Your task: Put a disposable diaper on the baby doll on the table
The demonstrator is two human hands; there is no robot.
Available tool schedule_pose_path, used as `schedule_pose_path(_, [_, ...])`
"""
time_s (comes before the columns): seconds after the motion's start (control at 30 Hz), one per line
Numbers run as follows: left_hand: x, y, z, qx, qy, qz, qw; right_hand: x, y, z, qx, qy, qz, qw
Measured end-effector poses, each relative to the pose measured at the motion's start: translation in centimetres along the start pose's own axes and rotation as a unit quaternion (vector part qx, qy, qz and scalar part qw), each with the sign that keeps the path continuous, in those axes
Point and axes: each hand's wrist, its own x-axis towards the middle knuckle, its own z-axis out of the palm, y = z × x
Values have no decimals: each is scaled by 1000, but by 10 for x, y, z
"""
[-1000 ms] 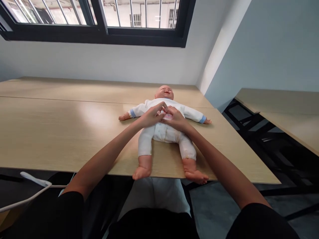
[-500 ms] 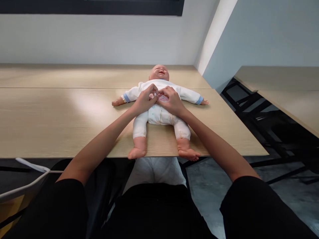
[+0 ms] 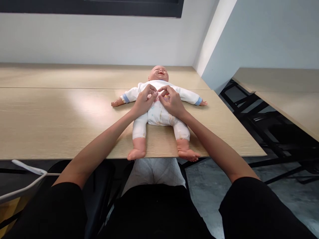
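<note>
Pinching in at the chest of the white romper (image 3: 159, 116) on a baby doll (image 3: 158, 74), the left hand (image 3: 144, 101) and right hand (image 3: 173, 102) curl their fingertips close together, though whether they grip cloth or only touch it cannot be told. The doll lies on its back, arms spread, feet at the near edge of the table (image 3: 62, 113). Keeping both wrists low and the fingertips this close looks right for such small work

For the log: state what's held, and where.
Left hand and right hand touch the doll's white romper at the chest; a grip cannot be told.
</note>
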Motion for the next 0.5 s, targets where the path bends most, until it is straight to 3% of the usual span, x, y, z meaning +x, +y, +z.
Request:
schedule_pose_path(0.17, [3, -10, -1, 9, 79, -21, 997, 0, 1, 1, -6, 12, 6, 1000])
schedule_pose_path(0.5, [0, -4, -1, 65, 70, -45, 994, 4, 1, 1, -42, 23, 83, 995])
